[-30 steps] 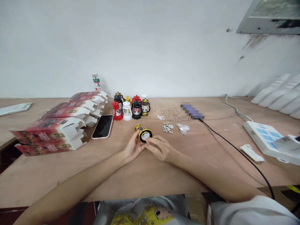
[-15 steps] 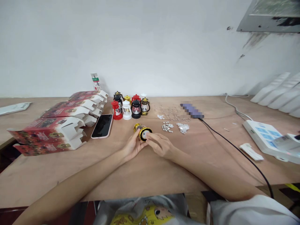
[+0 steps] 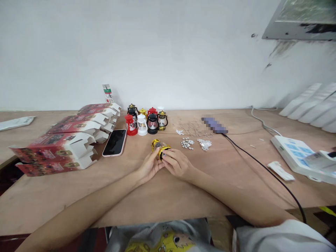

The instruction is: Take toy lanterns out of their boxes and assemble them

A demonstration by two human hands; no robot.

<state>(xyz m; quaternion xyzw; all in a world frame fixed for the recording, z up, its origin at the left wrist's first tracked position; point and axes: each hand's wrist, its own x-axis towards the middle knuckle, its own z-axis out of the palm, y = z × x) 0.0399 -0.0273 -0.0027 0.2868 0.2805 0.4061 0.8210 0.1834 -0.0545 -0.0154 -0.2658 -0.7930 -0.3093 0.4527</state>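
A small gold lantern (image 3: 155, 144) lies tilted on its side in my left hand (image 3: 149, 167), whose fingers close round it. Its dark base faces toward me and to the right. Against that base press the fingertips of my right hand (image 3: 180, 164); they cover most of it, and whether they pinch a small part I cannot make out. Behind stand several little lanterns, among them a red one (image 3: 131, 126), a white one (image 3: 142, 125) and a black one (image 3: 152, 124).
Printed red boxes (image 3: 57, 147) with open white flaps lie at the left, beside a phone (image 3: 114, 142). Button cells (image 3: 187, 142), clear plastic bits (image 3: 204, 144) and thin wire pieces (image 3: 194, 128) are spread beyond my right hand. A black cable (image 3: 262, 169) runs toward a white power strip (image 3: 291, 150).
The lantern has turned in my hands, so its white base centre no longer shows. My right fingers have shifted over the base.
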